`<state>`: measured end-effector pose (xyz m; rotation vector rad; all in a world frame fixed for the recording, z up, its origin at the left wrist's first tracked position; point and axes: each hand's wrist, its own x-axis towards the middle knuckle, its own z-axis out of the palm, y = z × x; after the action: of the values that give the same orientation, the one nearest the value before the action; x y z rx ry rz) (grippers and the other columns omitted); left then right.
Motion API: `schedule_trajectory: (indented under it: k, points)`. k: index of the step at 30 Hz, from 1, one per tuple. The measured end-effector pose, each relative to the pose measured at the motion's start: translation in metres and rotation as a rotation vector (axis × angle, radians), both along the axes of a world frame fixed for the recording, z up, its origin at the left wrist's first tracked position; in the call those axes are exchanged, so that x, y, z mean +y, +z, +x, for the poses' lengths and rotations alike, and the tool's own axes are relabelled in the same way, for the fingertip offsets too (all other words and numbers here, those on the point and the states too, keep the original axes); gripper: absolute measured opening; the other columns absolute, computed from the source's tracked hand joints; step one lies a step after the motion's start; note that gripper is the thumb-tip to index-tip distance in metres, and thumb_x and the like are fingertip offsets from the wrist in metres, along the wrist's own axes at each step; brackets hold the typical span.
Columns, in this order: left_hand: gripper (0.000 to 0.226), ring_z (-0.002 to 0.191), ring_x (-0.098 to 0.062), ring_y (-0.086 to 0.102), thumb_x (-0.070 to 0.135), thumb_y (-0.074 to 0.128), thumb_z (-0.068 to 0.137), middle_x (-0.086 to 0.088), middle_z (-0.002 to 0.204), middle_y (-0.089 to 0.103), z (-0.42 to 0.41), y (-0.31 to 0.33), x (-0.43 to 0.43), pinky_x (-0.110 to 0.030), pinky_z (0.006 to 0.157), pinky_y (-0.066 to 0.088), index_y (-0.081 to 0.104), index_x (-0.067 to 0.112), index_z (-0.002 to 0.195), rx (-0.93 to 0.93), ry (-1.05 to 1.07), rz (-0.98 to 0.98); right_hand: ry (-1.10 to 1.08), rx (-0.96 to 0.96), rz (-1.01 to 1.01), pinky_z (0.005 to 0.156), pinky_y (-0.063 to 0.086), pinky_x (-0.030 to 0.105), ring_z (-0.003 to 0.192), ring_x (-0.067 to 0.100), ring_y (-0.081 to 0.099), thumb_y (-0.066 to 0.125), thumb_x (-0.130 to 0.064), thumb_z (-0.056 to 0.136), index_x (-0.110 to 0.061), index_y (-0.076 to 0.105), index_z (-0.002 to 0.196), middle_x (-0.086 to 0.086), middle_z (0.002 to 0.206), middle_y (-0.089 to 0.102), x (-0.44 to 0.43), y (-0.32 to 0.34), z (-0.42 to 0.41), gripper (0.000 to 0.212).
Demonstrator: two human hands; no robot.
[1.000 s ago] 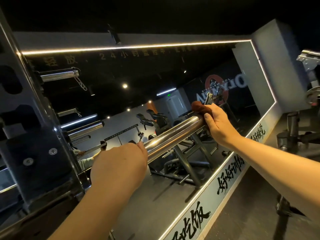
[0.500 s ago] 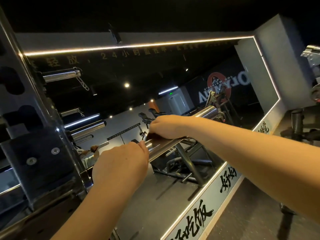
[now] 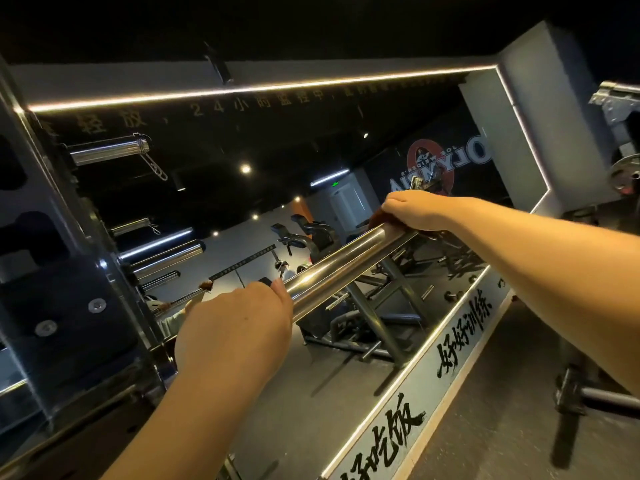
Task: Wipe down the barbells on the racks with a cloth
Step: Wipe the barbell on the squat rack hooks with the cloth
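Observation:
A shiny steel barbell sleeve (image 3: 341, 268) slants up from lower left to upper right in front of a wall mirror. My left hand (image 3: 235, 332) grips the sleeve's near end, fingers curled round it. My right hand (image 3: 414, 211) is wrapped over the far end, pressing a dark reddish cloth (image 3: 374, 220) onto the metal. Only a small edge of the cloth shows under the fingers.
A dark steel rack upright (image 3: 65, 292) with bolts stands at the left. More chrome bars (image 3: 109, 152) stick out higher up beside it. The mirror (image 3: 311, 161) reflects gym machines. A lit ledge with black lettering (image 3: 460, 337) runs below. Another machine (image 3: 620, 140) stands at the right.
My right hand with the cloth slid down the sleeve towards my left hand, then back out to the far end. My left hand kept its grip in place.

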<state>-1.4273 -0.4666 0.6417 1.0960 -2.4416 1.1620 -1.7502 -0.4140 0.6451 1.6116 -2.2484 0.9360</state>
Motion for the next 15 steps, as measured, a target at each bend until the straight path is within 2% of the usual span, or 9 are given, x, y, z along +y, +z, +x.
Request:
schedule_trajectory:
  k: [2,3,5,7,9,11,13,14,15]
  points:
    - [0.032,0.099,-0.027,0.066,0.023,0.024,0.108,-0.003,0.083,0.048,0.0,-0.002,-0.001,-0.035,0.074,0.043,0.05,0.012,0.124,0.055,-0.048,-0.029,-0.068,0.022,-0.111,0.091,0.045,0.025,0.108,0.023,0.055,0.038,-0.022,0.111,-0.011,0.062,0.125,0.01,0.12,0.059,-0.006,-0.012,-0.008,0.03]
    - [0.028,0.097,-0.027,0.066,0.026,0.026,0.108,0.0,0.076,0.041,0.0,-0.002,0.0,-0.036,0.072,0.042,0.05,0.014,0.115,0.091,-0.069,-0.018,-0.111,-0.02,-0.249,0.096,0.048,0.033,0.107,0.024,0.057,0.037,-0.025,0.11,-0.011,0.063,0.119,0.01,0.116,0.06,-0.013,-0.023,-0.009,0.031]
    - [0.022,0.095,-0.027,0.066,0.027,0.026,0.107,0.001,0.068,0.033,0.0,-0.001,0.003,-0.036,0.07,0.04,0.046,0.017,0.105,0.098,-0.088,-0.006,-0.159,-0.252,-0.649,0.098,0.049,0.045,0.103,0.026,0.056,0.031,-0.035,0.108,-0.016,0.058,0.104,0.008,0.106,0.059,-0.03,-0.047,0.004,0.033]
    - [0.024,0.094,-0.027,0.065,0.026,0.027,0.107,0.001,0.067,0.03,-0.001,-0.001,0.003,-0.036,0.07,0.039,0.048,0.016,0.109,0.093,-0.091,-0.017,-0.179,-0.438,-0.937,0.108,0.042,0.05,0.122,0.027,0.047,0.03,-0.034,0.108,-0.019,0.05,0.113,0.011,0.124,0.053,-0.047,-0.068,0.032,0.026]
    - [0.03,0.092,-0.025,0.065,0.026,0.026,0.108,0.001,0.07,0.035,-0.001,-0.001,0.001,-0.036,0.07,0.04,0.052,0.014,0.117,0.074,-0.086,-0.048,-0.119,-0.603,-1.06,0.119,0.033,0.05,0.145,0.028,0.03,0.029,-0.036,0.11,-0.019,0.032,0.146,0.011,0.158,0.027,-0.059,-0.079,0.072,0.04]
    - [0.035,0.093,-0.021,0.066,0.022,0.024,0.11,-0.002,0.083,0.051,0.002,-0.002,-0.004,-0.033,0.074,0.046,0.048,0.009,0.132,0.066,-0.077,-0.063,0.007,-0.796,-1.146,0.112,0.041,0.04,0.141,0.024,0.035,0.032,-0.036,0.11,-0.022,0.009,0.159,0.007,0.164,0.012,-0.063,-0.08,0.116,0.056]
    - [0.044,0.087,-0.018,0.062,0.01,0.028,0.11,-0.006,0.098,0.055,0.005,-0.007,-0.005,-0.029,0.076,0.051,0.023,0.0,0.152,0.07,-0.081,-0.034,0.108,-0.92,-1.166,0.106,0.043,0.031,0.137,0.018,0.039,0.036,-0.032,0.11,-0.024,0.0,0.162,0.004,0.165,0.006,-0.065,-0.078,0.154,0.063]
    - [0.051,0.083,-0.017,0.059,0.005,0.03,0.109,-0.008,0.098,0.052,0.008,-0.008,-0.004,-0.027,0.074,0.05,0.01,-0.003,0.155,0.053,-0.065,-0.006,0.124,-0.948,-1.164,0.111,0.041,0.033,0.141,0.019,0.035,0.037,-0.031,0.11,-0.023,-0.001,0.162,0.002,0.167,0.002,-0.065,-0.075,0.163,0.064]
    - [0.053,0.081,-0.017,0.059,0.003,0.031,0.108,-0.009,0.099,0.053,0.009,-0.009,-0.008,-0.026,0.075,0.051,0.007,-0.004,0.155,0.022,-0.067,0.004,0.117,-0.972,-1.173,0.116,0.038,0.038,0.144,0.02,0.032,0.036,-0.03,0.11,-0.022,0.0,0.162,0.002,0.168,-0.002,-0.067,-0.071,0.162,0.064]
